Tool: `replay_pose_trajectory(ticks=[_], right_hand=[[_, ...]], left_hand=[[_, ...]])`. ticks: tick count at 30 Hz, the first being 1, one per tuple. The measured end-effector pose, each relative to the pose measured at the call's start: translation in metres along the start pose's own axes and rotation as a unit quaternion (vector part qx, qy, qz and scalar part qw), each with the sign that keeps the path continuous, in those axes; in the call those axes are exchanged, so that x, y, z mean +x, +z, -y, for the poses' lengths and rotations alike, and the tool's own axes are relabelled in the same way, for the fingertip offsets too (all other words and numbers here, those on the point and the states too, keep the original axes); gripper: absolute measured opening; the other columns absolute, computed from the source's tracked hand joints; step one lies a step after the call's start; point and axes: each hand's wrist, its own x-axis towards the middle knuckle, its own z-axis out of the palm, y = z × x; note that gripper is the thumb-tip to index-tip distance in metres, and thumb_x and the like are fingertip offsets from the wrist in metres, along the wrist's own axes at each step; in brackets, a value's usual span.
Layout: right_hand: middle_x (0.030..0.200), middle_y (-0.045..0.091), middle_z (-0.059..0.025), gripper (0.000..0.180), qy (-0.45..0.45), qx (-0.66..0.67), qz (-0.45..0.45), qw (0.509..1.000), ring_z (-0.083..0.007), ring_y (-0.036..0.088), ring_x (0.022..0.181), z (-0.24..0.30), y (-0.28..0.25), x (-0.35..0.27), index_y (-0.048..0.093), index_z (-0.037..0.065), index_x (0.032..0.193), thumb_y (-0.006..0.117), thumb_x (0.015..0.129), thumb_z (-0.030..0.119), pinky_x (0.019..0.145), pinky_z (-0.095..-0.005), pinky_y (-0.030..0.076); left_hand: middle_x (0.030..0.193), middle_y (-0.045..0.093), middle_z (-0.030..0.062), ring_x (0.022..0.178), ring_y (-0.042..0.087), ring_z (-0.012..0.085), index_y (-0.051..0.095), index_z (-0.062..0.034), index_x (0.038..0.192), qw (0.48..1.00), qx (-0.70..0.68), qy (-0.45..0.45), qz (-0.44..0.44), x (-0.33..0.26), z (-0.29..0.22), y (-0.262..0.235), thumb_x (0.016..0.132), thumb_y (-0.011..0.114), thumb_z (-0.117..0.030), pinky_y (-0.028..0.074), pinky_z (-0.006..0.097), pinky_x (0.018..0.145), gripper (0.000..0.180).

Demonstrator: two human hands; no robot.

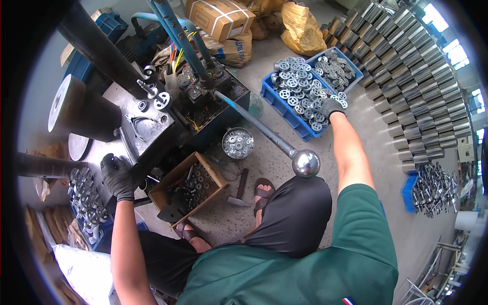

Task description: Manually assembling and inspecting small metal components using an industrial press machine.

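Concrete workshop floor, cluttered – stacked metal cylinders far right, cardboard boxes at top. Black press machine ahead, long lever with shiny ball knob angled toward lap. Left hand, black-gloved, resting closed on machine edge, just above blue tray of finished metal parts. Right hand, black-gloved, reaching into blue crate of round perforated metal discs – fingers curled down among discs, grip itself hidden. Open cardboard box of small dark fittings near sandalled feet. Hammer on floor beside.
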Motion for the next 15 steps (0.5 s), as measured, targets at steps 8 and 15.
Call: replay_pose_trajectory(ticks=[8,15], right_hand=[[0.118,0.074,-0.0142,0.03,-0.103,-0.195,-0.076,0.972,-0.031,0.073,0.107,0.039,0.013,0.019,0.078,0.011,0.111,0.055,0.093,0.019,0.084,-0.0499,0.056],[0.114,0.076,-0.0103,0.029,-0.077,-0.221,-0.084,0.969,-0.0283,0.073,0.106,0.056,0.033,0.037,0.079,0.015,0.109,0.055,0.095,0.021,0.084,-0.0491,0.055]], left_hand=[[0.104,0.068,0.0191,0.093,0.068,0.0359,0.066,-0.0017,0.111,1.0,0.008,0.016,-0.009,0.0,-0.003,-0.004,0.095,0.058,-0.016,0.054,0.044,0.085,0.023],[0.106,0.067,0.0184,0.095,0.067,0.0333,0.066,-0.0028,0.111,1.0,-0.017,0.022,0.003,0.001,0.005,0.001,0.094,0.059,-0.014,0.054,0.044,0.087,0.022]])
